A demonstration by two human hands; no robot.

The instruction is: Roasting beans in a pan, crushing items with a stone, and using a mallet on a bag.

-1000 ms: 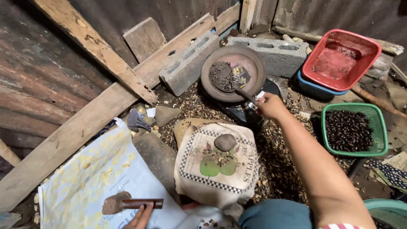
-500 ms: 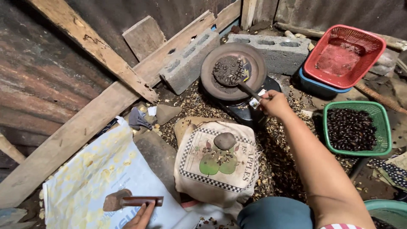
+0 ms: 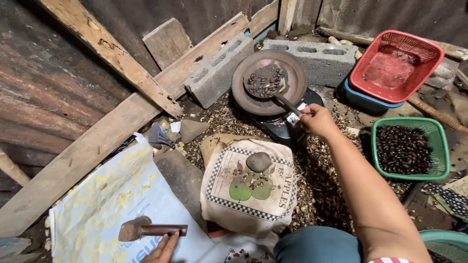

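Ladle [image 3: 265,82] loaded with dark nuts sits over the round pan [image 3: 243,95], which rests on a small black stove [image 3: 287,131] on the floor toward the far wall. Right hand [image 3: 318,121] has its grip closed around the ladle handle. Left hand [image 3: 163,248], at the near edge of the floor, touches the wooden handle of a small hammer [image 3: 151,230] lying on a yellow-and-white sack [image 3: 102,204]; whether the fingers are closed round it I cannot tell.

Progress, judged: one ladleful is at the pan; the green basket [image 3: 434,131] right of the stove holds many dark nuts. Broken shell litter [image 3: 321,190] covers the floor around the stove, so a good share looks cracked already.

Count: one pan, one ladle, one hammer, one rounded stone [image 3: 258,161] on a printed cloth [image 3: 234,195], two concrete blocks [image 3: 321,53], one red basket [image 3: 395,65] nested in a blue tub [image 3: 363,100].
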